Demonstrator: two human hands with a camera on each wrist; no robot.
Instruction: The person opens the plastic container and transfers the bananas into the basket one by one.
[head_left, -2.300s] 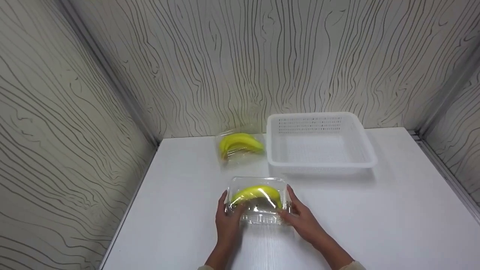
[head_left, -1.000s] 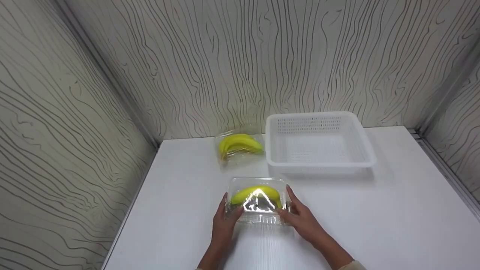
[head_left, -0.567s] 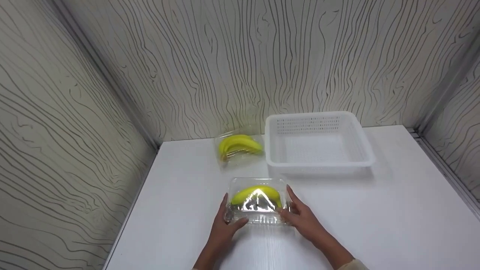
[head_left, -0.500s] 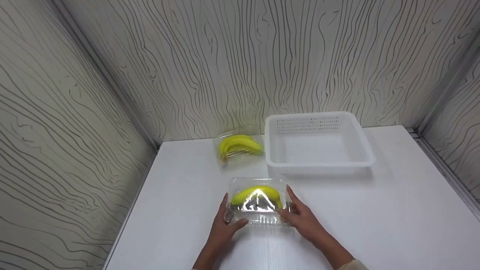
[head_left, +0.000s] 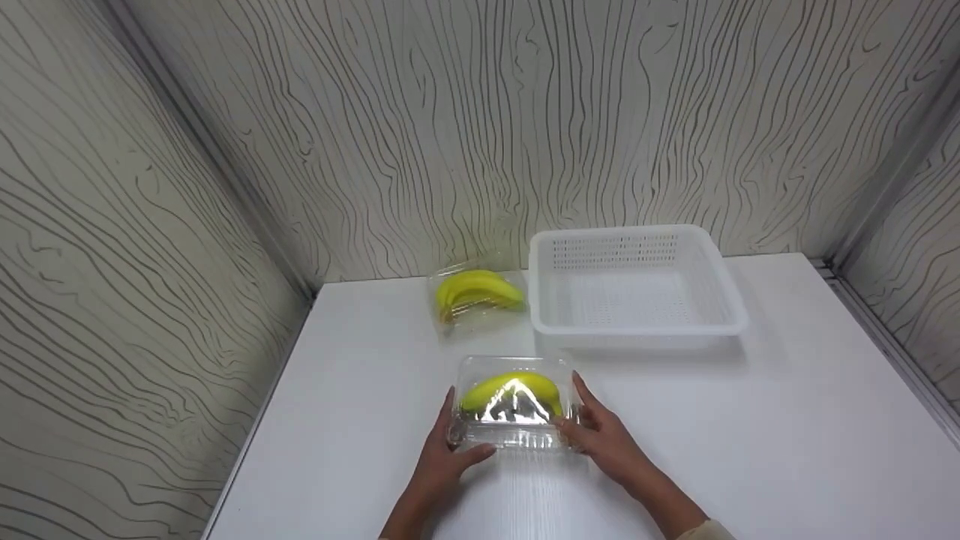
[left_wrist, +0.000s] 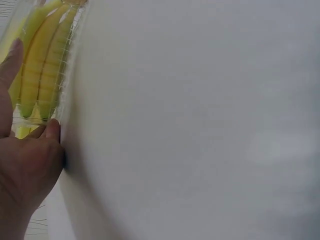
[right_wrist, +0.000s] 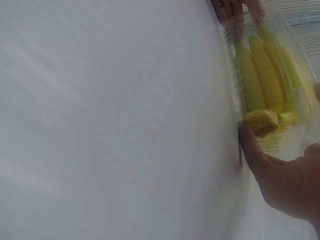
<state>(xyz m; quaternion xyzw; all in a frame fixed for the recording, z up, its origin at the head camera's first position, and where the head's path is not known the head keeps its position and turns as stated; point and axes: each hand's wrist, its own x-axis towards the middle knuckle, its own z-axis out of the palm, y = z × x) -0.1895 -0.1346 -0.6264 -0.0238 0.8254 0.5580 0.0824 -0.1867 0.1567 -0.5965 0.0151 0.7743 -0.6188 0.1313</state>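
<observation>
A clear plastic clamshell box (head_left: 525, 436), lid down over a bunch of bananas (head_left: 510, 388), rests on the white table between both hands. My left hand (head_left: 441, 454) holds its left end, fingers along the side and thumb at the front left edge. At the right end my right hand (head_left: 609, 442) grips the box, its thumb over the front corner and the fingers along the side. In the left wrist view the bananas (left_wrist: 42, 65) show through the wall above the hand. Banana stem ends lie near the fingers in the right wrist view, inside the clamshell box (right_wrist: 235, 85).
Against the back wall sits a second clear clamshell box (head_left: 469, 328) with bananas (head_left: 480, 287) inside. Right beside it stands a white perforated plastic basket (head_left: 637, 330), with nothing in it. The table (head_left: 810, 420) meets patterned walls at the left and back.
My left thumb has slid from the top of the lid down to the box's front edge. The box and my right hand have stayed in place.
</observation>
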